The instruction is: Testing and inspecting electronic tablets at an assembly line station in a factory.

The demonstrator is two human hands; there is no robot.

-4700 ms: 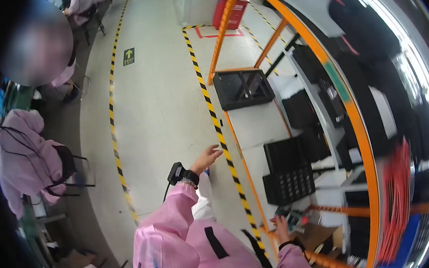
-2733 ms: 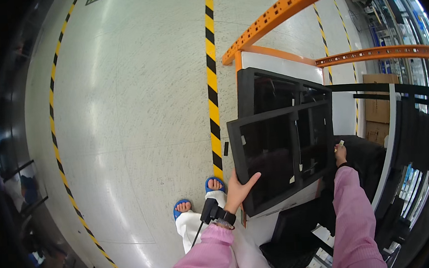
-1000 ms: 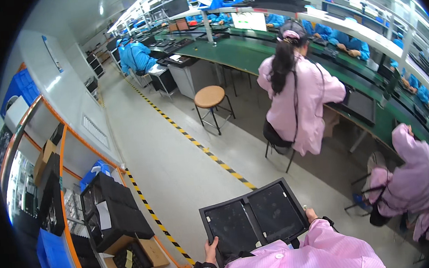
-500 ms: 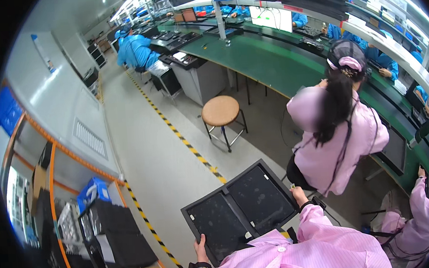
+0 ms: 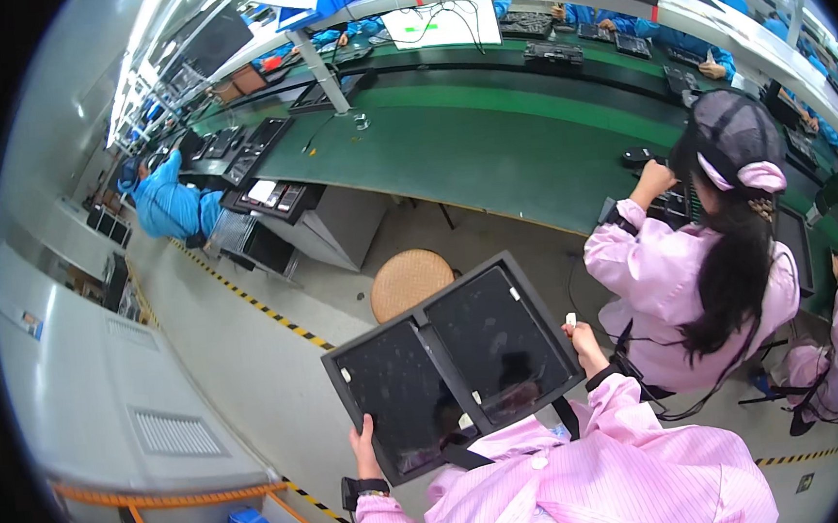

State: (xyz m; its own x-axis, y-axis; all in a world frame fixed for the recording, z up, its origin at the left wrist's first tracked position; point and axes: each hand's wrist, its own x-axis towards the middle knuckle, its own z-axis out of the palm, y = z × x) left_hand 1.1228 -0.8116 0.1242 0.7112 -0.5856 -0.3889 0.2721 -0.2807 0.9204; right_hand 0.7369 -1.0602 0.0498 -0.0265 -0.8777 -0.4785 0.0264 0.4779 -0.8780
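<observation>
A black two-compartment tray is carried in front of my body, tilted. In its left compartment lies a dark glossy flat panel, and a second dark panel lies in the right one. Small white tabs show at the panels' edges. My left hand grips the tray's left side, thumb along the rim. On the opposite side my right hand holds the right rim, its fingers partly hidden. A small white piece shows at its fingertips; I cannot tell what it is.
A round stool stands just beyond the tray. Past it runs a long green workbench. A seated co-worker in pink is close on the right, and one in blue sits far left. Orange-edged shelving stands at lower left.
My view has turned to the right, toward the bench. The tray, still in both hands, now overlaps the stool. The nearby pink-clad co-worker's arm has come into view over the bench.
</observation>
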